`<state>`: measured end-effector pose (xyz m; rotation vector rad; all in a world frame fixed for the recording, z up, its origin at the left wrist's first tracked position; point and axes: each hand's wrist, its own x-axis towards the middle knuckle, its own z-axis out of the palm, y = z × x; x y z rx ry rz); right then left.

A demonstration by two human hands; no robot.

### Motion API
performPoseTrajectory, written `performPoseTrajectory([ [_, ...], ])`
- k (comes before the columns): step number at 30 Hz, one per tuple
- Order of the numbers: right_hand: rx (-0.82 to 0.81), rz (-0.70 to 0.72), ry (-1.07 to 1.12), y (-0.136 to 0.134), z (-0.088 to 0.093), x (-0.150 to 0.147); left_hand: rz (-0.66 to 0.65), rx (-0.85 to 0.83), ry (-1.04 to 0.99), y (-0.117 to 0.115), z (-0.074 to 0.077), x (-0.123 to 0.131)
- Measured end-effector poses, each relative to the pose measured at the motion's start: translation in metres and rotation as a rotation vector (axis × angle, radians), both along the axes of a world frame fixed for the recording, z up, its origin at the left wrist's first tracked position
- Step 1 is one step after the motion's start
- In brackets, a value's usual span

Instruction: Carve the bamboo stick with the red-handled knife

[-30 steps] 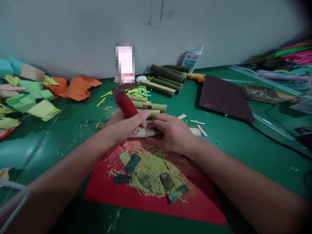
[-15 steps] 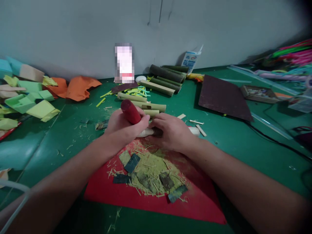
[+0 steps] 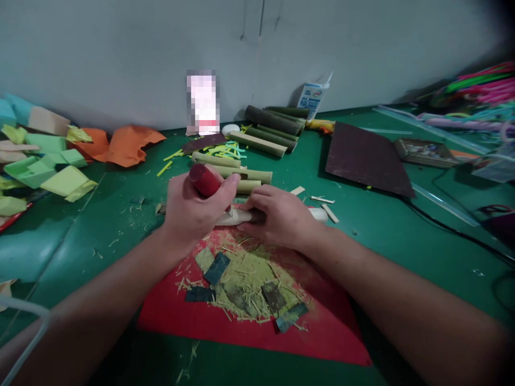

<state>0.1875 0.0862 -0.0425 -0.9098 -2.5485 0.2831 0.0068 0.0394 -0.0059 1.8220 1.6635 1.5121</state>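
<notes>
My left hand (image 3: 187, 203) is closed around a thick red handle (image 3: 205, 180); the tool's working end is hidden. My right hand (image 3: 281, 217) is closed over a pale rounded stick (image 3: 235, 216), which lies crosswise and shows on both sides of the fingers. A dark patch sits on it by my fingertips; what it is I cannot make out. Just below both hands is a red sheet (image 3: 257, 343) covered with yellowish dust, thin shavings and several dark sandpaper-like pieces (image 3: 217, 268). Behind the hands lie cut bamboo tubes (image 3: 253, 176).
Green bamboo pieces (image 3: 273, 120) and a blue-white carton (image 3: 313, 98) stand by the wall. Folded coloured papers (image 3: 52, 155) are at left. A dark brown sheet (image 3: 366, 158), a small tray (image 3: 424, 151) and a black cable (image 3: 450, 228) lie at right.
My left hand has moved left along the stick with the red-handled tool, baring more of the stick between the hands. My right hand keeps its hold.
</notes>
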Motion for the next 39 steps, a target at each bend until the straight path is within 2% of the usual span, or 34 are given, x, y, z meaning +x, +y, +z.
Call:
performPoseTrajectory([
  [6,-0.035,0.009,0.027,0.004,-0.001,0.001,-0.019,0.154,-0.051,0.003,-0.006,0.002],
  [14,-0.021,0.023,0.026,0.005,-0.001,0.000,-0.031,0.242,-0.064,0.002,-0.006,-0.001],
  [23,-0.005,0.021,0.058,0.005,-0.004,0.000,-0.064,0.194,-0.006,0.001,-0.008,-0.002],
  [26,-0.011,0.018,0.060,0.006,-0.004,0.000,-0.036,0.203,0.049,0.000,-0.009,0.001],
  [32,-0.054,0.029,0.071,0.009,-0.002,-0.002,0.032,0.314,0.283,-0.003,-0.014,0.003],
  [39,-0.042,0.041,0.088,0.011,-0.004,-0.003,0.134,0.189,0.072,-0.001,-0.019,0.004],
])
